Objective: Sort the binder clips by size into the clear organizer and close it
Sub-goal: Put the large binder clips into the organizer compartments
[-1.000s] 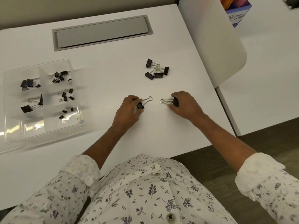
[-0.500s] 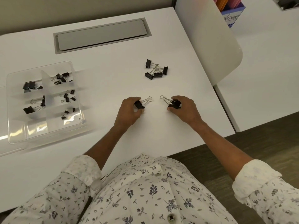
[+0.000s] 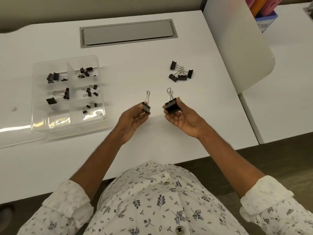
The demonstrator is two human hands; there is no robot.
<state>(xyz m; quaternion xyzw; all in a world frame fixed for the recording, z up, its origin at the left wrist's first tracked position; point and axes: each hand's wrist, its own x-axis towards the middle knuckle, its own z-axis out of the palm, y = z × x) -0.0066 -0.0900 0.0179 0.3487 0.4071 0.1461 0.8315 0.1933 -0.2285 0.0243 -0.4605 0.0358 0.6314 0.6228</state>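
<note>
My left hand [image 3: 133, 120] is turned palm up and pinches a medium black binder clip [image 3: 146, 106] with its wire handles pointing away from me. My right hand [image 3: 183, 118], also palm up, holds a larger black binder clip [image 3: 172, 106] between thumb and fingers. Both clips are raised above the white table [image 3: 135, 65], side by side. A small pile of several black clips [image 3: 181, 73] lies beyond my right hand. The clear organizer [image 3: 67, 119] sits open to the left, with clips of different sizes in several compartments.
A grey cable hatch [image 3: 127, 33] is set into the table at the back. A white chair back [image 3: 240, 44] stands at the right edge of the table. The organizer's clear lid [image 3: 20, 138] lies flat at the far left. Coloured folders [image 3: 260, 7] stand at the top right.
Both hands have lifted their clips off the table and turned palm up, bringing the two clips side by side. My view has shifted, so the organizer and pile appear further right.
</note>
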